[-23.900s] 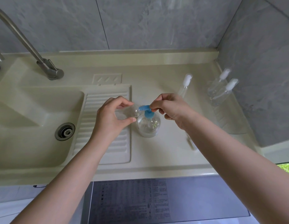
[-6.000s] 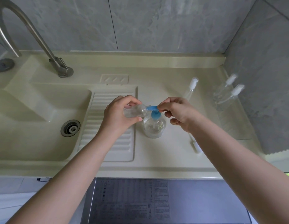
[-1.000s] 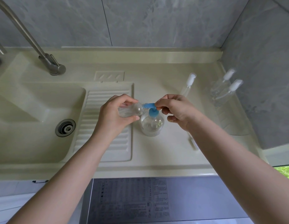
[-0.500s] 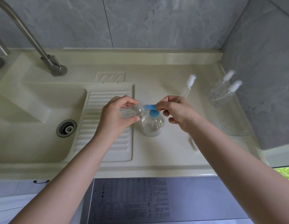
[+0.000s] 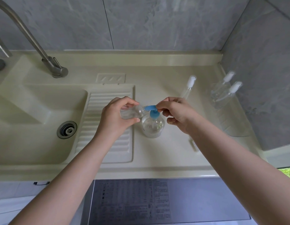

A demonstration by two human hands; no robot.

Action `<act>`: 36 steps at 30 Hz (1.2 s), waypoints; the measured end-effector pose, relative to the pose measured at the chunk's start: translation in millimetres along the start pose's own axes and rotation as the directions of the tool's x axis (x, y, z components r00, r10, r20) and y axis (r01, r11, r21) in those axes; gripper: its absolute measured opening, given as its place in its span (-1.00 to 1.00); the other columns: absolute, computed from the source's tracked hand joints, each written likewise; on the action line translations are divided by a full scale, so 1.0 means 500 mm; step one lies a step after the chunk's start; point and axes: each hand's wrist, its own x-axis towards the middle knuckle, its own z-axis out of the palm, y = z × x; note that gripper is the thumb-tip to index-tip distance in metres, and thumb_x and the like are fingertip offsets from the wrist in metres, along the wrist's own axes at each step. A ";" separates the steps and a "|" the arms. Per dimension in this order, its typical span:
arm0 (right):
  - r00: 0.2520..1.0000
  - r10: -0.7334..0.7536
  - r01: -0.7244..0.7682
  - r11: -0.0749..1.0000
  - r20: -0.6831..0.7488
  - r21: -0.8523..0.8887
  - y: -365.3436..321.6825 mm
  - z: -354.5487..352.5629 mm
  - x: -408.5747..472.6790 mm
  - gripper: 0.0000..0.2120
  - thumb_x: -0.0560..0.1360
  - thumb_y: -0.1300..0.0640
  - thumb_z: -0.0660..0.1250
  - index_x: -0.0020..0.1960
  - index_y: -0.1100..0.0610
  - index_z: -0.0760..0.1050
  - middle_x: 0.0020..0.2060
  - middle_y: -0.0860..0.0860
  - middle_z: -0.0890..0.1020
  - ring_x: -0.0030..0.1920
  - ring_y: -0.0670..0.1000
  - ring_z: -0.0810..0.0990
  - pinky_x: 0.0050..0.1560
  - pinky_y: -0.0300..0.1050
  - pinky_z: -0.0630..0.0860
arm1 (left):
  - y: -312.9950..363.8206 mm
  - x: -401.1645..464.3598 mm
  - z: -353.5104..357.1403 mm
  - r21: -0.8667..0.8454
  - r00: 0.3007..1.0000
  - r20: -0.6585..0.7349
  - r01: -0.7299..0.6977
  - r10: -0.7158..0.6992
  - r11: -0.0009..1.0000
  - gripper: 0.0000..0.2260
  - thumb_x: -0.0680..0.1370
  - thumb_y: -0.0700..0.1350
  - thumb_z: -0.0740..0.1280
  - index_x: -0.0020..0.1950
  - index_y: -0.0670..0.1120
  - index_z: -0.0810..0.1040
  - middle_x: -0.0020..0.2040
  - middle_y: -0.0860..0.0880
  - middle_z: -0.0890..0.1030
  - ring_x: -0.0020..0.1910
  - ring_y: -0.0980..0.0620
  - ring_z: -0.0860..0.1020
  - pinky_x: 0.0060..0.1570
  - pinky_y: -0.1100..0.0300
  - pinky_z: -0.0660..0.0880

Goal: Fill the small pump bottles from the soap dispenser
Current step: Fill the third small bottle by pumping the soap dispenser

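Hands (image 5: 115, 116) unmoved: left holds small bottle (image 5: 132, 112) at dispenser (image 5: 153, 122) spout

Grey marbled wall tiles (image 5: 141, 21) wrap the corner above a cream countertop (image 5: 157, 75). There's a moulded sink (image 5: 27, 127) with a ribbed drainboard (image 5: 118, 148) and a steel tap (image 5: 27, 34). Daylight and greenery (image 5: 288, 173) peek in at right.

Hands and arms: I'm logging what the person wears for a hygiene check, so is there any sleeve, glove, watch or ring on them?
None shows. The left hand and right hand are bare, with no gloves, and no ring or nail colour is apparent. Both forearms are uncovered from wrist to the frame edge: no sleeves, watch or bracelet in view.
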 end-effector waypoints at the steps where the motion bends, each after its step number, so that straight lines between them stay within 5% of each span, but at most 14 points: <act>1: 1.000 0.010 -0.010 1.000 0.014 0.015 0.000 -0.003 0.000 -0.84 0.44 0.27 0.39 -0.29 0.12 0.52 -0.27 0.06 0.57 -0.35 -0.03 0.35 -0.41 -0.20 0.22 | 0.000 -0.001 0.000 0.000 1.000 0.001 0.001 -0.001 1.000 -0.59 0.28 -0.19 0.63 0.05 0.08 0.64 0.01 0.15 0.60 0.03 0.23 0.55 0.06 0.49 0.38; 17: 0.999 -0.039 0.040 0.998 0.006 -0.056 -0.002 -0.001 -0.001 -0.83 0.46 0.25 0.39 -0.29 0.10 0.51 -0.32 -0.01 0.59 -0.35 -0.03 0.36 -0.39 -0.21 0.27 | 0.005 0.001 -0.002 -0.018 0.998 0.035 0.052 -0.051 0.998 -0.61 0.30 -0.15 0.62 0.04 0.15 0.62 0.04 0.23 0.65 0.07 0.27 0.56 0.04 0.56 0.33; 28: 1.000 -0.028 0.029 0.999 0.009 -0.045 0.002 -0.004 0.001 -0.84 0.45 0.25 0.40 -0.29 0.10 0.53 -0.25 0.04 0.60 -0.34 -0.03 0.35 -0.38 -0.20 0.24 | 0.008 -0.001 -0.004 -0.039 0.998 0.049 0.045 -0.044 0.998 -0.62 0.31 -0.17 0.62 0.02 0.14 0.63 0.00 0.25 0.67 0.09 0.30 0.56 0.17 0.38 0.39; 36: 0.999 -0.040 0.040 0.998 0.008 -0.042 -0.003 -0.005 -0.002 -0.90 0.46 0.28 0.39 -0.22 0.14 0.56 -0.32 0.02 0.58 -0.37 -0.05 0.35 -0.43 -0.24 0.25 | 0.012 0.002 -0.006 -0.016 0.998 0.043 0.039 -0.038 0.999 -0.61 0.30 -0.19 0.62 0.02 0.12 0.63 0.00 0.25 0.66 0.06 0.36 0.55 0.04 0.61 0.30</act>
